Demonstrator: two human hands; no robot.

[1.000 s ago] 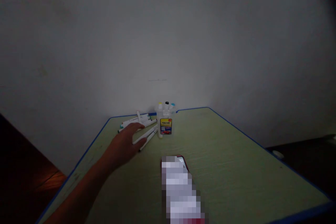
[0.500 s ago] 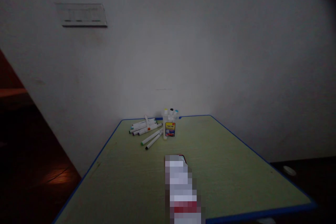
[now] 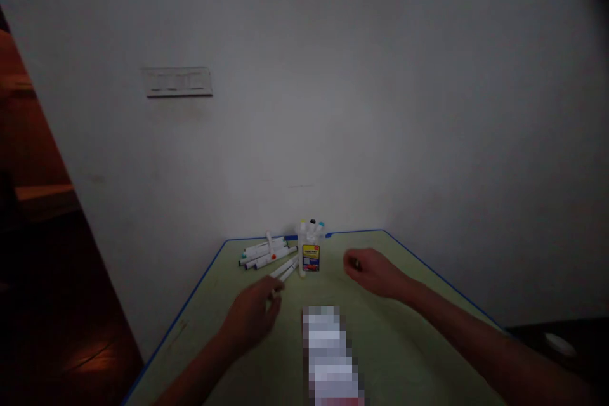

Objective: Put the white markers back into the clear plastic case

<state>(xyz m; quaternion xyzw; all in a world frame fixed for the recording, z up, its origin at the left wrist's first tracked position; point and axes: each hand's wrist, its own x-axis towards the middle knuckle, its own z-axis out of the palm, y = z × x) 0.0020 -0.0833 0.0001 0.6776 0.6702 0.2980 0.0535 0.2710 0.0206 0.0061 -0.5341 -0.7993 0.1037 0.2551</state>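
My left hand (image 3: pixel 254 311) is over the near left part of the table, its fingers at the near ends of two white markers (image 3: pixel 285 269) and partly covering them. The thumb is apart from the fingers; no grip on a marker shows. My right hand (image 3: pixel 371 271) hangs to the right of a clear marker case (image 3: pixel 311 258), fingers curled into a loose ring with nothing visible in them. Upright in the case are markers with yellow, black and blue ends (image 3: pixel 313 223). Several more white markers (image 3: pixel 266 254) lie in a pile left of it.
A pale green table (image 3: pixel 404 355) with a blue edge stands against a grey wall (image 3: pixel 333 89). Between my forearms lies a pixelated object (image 3: pixel 328 349). A switch panel (image 3: pixel 178 82) is on the wall. A white object (image 3: pixel 560 344) is beyond the right edge.
Both my hands have come into view over the table, left one at the loose markers, right one beside the case. The view has tilted up and shifted slightly left.
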